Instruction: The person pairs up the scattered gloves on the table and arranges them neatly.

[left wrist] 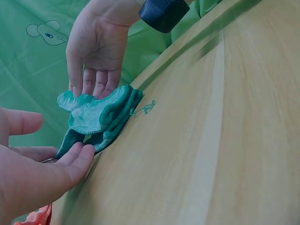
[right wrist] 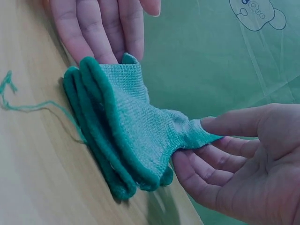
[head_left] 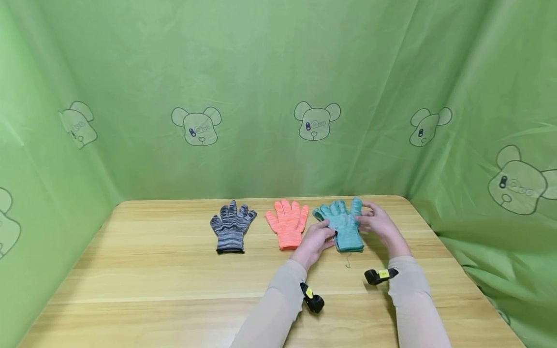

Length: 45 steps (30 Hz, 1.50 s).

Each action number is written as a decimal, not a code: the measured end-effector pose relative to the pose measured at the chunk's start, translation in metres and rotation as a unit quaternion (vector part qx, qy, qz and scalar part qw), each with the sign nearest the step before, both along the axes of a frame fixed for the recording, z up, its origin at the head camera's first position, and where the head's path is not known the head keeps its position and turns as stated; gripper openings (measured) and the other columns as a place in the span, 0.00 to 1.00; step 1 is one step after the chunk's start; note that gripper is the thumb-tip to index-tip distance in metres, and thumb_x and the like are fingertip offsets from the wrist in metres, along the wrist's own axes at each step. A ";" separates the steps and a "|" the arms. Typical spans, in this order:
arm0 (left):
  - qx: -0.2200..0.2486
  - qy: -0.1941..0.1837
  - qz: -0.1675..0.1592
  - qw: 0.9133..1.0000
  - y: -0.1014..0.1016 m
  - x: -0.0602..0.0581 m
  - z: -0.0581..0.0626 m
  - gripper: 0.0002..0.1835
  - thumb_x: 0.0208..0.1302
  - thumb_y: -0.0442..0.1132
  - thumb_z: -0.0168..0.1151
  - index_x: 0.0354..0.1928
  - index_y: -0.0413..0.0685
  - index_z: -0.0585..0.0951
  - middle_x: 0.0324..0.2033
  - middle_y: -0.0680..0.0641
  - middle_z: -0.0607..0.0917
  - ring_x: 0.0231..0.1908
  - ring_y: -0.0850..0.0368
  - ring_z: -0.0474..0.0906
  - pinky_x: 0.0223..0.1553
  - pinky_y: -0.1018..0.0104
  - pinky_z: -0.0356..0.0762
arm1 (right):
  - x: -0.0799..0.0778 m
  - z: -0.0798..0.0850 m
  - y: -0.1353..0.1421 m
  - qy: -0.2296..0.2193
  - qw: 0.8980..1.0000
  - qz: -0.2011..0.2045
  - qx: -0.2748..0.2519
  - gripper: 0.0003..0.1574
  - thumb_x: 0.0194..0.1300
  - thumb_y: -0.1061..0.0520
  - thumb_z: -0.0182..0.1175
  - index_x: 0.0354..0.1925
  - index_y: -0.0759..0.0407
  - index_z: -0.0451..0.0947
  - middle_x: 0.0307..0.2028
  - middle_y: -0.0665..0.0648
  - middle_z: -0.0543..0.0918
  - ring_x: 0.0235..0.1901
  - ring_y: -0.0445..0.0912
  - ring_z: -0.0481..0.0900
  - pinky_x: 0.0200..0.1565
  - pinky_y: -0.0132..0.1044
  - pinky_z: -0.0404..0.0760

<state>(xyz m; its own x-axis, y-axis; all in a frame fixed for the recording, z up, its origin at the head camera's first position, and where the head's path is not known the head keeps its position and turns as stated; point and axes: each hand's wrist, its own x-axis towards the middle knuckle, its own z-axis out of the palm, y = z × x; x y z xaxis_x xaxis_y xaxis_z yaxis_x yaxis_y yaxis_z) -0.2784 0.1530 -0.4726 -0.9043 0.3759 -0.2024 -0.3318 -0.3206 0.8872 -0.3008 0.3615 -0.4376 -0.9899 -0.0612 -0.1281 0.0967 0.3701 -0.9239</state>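
A pair of teal knit gloves [head_left: 346, 234] lies layered near the table's far right, fingers pointing away. My right hand [head_left: 380, 224] is at their right side; in the right wrist view its thumb and fingers pinch one finger of the gloves [right wrist: 136, 126]. On the other side is my left hand [head_left: 313, 243]. In the left wrist view its fairly straight fingers [left wrist: 77, 161] touch the lower edge of the gloves, while its thumb stands apart. A loose teal thread [right wrist: 47, 104] trails from the cuff onto the table.
An orange glove [head_left: 288, 224] lies left of the teal pair, close to my left hand. Farther left is a grey-and-black striped glove [head_left: 232, 227]. Green curtains [head_left: 261, 72] with bear-head outlines surround the wooden table [head_left: 165, 285]. Each wrist carries a black camera [head_left: 314, 302].
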 end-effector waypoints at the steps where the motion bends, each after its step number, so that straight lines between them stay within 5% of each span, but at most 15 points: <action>1: 0.000 0.000 0.001 1.000 0.000 0.000 0.000 0.31 0.66 0.29 0.53 0.71 0.35 0.61 0.71 0.33 0.62 0.68 0.41 0.65 0.65 0.50 0.71 | 0.000 0.001 0.000 0.000 1.000 0.000 0.001 0.45 0.71 0.64 0.52 0.75 0.68 0.38 0.64 0.79 0.61 0.43 0.42 0.79 0.55 0.45 0.82; 14: 0.002 -0.006 -0.011 1.000 -0.003 -0.001 -0.004 0.33 0.66 0.28 0.54 0.72 0.32 0.58 0.69 0.31 0.63 0.68 0.40 0.64 0.67 0.51 0.70 | 0.001 0.002 -0.004 -0.020 1.000 -0.022 0.003 0.47 0.65 0.71 0.54 0.75 0.69 0.41 0.47 0.62 0.71 0.35 0.39 0.78 0.44 0.36 0.85; 21: 0.002 -0.007 -0.016 1.000 -0.004 0.000 -0.003 0.33 0.67 0.29 0.54 0.72 0.33 0.57 0.71 0.33 0.61 0.69 0.41 0.64 0.68 0.51 0.69 | 0.001 0.000 0.000 -0.036 0.999 -0.027 0.001 0.50 0.64 0.71 0.54 0.75 0.70 0.37 0.46 0.65 0.75 0.34 0.40 0.79 0.42 0.34 0.85; 32: 0.007 -0.012 -0.017 1.000 -0.004 -0.001 -0.007 0.33 0.67 0.29 0.54 0.73 0.34 0.57 0.69 0.32 0.64 0.69 0.42 0.64 0.68 0.52 0.69 | -0.001 -0.009 0.003 -0.044 0.998 -0.037 0.017 0.49 0.64 0.72 0.53 0.75 0.70 0.38 0.57 0.76 0.69 0.35 0.40 0.79 0.42 0.33 0.85; 39: 0.005 -0.017 -0.011 1.000 -0.003 -0.002 -0.009 0.33 0.67 0.28 0.53 0.73 0.35 0.57 0.69 0.31 0.64 0.68 0.41 0.65 0.66 0.52 0.71 | 0.000 -0.010 0.003 -0.041 0.998 -0.034 0.019 0.49 0.63 0.72 0.54 0.74 0.72 0.38 0.51 0.72 0.71 0.33 0.40 0.79 0.40 0.32 0.86; 45: 0.012 -0.021 0.001 1.000 -0.003 -0.002 -0.007 0.37 0.66 0.27 0.53 0.75 0.41 0.54 0.74 0.35 0.55 0.66 0.41 0.68 0.64 0.52 0.73 | 0.001 -0.011 0.003 -0.040 0.999 -0.031 0.019 0.49 0.64 0.72 0.54 0.74 0.72 0.38 0.52 0.72 0.71 0.33 0.40 0.79 0.41 0.33 0.86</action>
<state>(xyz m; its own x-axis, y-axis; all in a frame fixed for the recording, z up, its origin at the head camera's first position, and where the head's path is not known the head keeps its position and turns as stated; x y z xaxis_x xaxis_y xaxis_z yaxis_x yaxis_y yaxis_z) -0.2805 0.1504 -0.4800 -0.8958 0.3792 -0.2318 -0.3685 -0.3424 0.8643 -0.3001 0.3645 -0.4489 -0.9780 0.0056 -0.2087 0.1939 0.3950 -0.8980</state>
